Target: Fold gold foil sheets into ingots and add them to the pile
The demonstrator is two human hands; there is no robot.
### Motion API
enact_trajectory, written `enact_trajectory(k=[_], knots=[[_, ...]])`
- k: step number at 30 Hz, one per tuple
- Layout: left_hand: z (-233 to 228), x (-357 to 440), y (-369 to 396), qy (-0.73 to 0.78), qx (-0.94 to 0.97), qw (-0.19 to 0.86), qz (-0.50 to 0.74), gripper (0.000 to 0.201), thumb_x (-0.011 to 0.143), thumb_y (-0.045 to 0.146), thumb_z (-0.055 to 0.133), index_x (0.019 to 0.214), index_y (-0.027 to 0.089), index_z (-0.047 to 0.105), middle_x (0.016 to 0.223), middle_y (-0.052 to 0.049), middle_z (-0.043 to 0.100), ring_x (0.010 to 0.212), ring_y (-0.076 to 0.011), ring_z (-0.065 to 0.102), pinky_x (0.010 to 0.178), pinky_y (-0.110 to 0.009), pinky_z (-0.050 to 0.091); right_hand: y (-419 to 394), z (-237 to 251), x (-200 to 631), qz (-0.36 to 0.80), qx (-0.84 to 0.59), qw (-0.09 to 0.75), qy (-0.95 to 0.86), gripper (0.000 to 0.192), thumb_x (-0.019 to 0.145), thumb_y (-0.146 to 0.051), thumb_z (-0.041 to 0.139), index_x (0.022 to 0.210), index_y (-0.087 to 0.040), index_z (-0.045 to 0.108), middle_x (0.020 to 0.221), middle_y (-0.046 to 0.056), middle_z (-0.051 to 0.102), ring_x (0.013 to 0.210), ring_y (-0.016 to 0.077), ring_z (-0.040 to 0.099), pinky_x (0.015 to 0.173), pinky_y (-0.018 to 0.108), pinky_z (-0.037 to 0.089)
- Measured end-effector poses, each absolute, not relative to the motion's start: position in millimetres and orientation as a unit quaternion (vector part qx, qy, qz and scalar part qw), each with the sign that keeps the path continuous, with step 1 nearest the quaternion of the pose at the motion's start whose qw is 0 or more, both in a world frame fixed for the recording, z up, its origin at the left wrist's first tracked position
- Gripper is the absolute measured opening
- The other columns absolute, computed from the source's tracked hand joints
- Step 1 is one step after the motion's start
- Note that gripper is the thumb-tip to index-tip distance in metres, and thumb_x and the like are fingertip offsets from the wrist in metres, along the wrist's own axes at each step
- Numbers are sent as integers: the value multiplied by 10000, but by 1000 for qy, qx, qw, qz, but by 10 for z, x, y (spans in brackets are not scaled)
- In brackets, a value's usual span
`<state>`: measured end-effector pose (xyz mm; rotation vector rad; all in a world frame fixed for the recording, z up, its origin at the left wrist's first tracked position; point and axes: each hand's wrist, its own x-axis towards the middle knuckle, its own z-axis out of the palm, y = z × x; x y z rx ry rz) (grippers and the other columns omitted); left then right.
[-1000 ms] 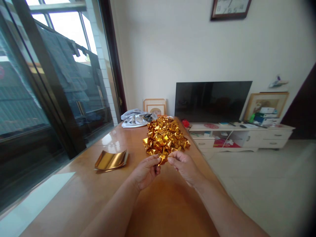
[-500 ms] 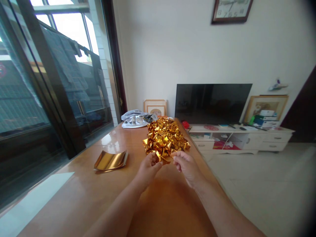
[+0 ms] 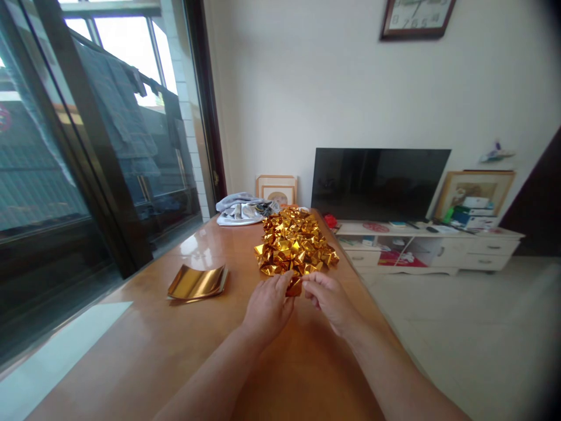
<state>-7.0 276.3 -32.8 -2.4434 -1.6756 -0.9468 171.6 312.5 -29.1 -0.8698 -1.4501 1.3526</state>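
A folded gold foil piece sits between my two hands, just above the wooden table. My left hand pinches its left side and my right hand pinches its right side. Directly beyond my fingers lies a pile of folded gold foil pieces, running away toward the far end of the table. To the left of my hands rests a small stack of flat gold foil sheets, slightly curled at the edges.
A grey cloth bundle lies at the table's far end beside a framed picture. A dark glass sliding door runs along the left. To the right stand a television and a white low cabinet.
Both hands have moved forward and down toward the pile, carrying the folded piece. The left hand turned palm down over it.
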Motion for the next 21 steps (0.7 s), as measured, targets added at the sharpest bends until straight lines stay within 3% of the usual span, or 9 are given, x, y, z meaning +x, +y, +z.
enact_trajectory(k=[4,10,17,21], knots=[[-333,-61,2755,-529,-784,-10,-326,545,858,181,556,1395,235,478,1192,-101,650,1088,-285,597,955,-416,439,3110,-294,1708,545,-365,463,-595,216,838,-370,631,740,-190,564,666,-31,505,623,121,413,564,251,304],[-374,-52,2760,-472,-743,-131,-456,539,801,162,647,1321,297,605,1156,-107,656,1061,-333,577,1007,-434,348,3144,-355,1690,492,-381,477,-620,244,840,-406,636,731,-195,580,652,-33,498,638,133,422,591,257,333],[-387,-58,2752,-475,-748,-153,-438,567,746,106,666,1271,320,636,1046,-77,651,985,-308,570,960,-409,362,3171,-375,1648,405,-385,476,-679,217,859,-360,601,706,-207,586,696,-9,593,697,170,530,654,274,410],[-475,-76,2786,-473,-735,-166,-457,639,752,152,703,1354,326,572,1136,-79,623,995,-283,567,919,-390,402,3154,-383,1629,342,-371,480,-718,162,887,-308,556,783,-217,640,775,12,676,743,193,598,712,296,438]])
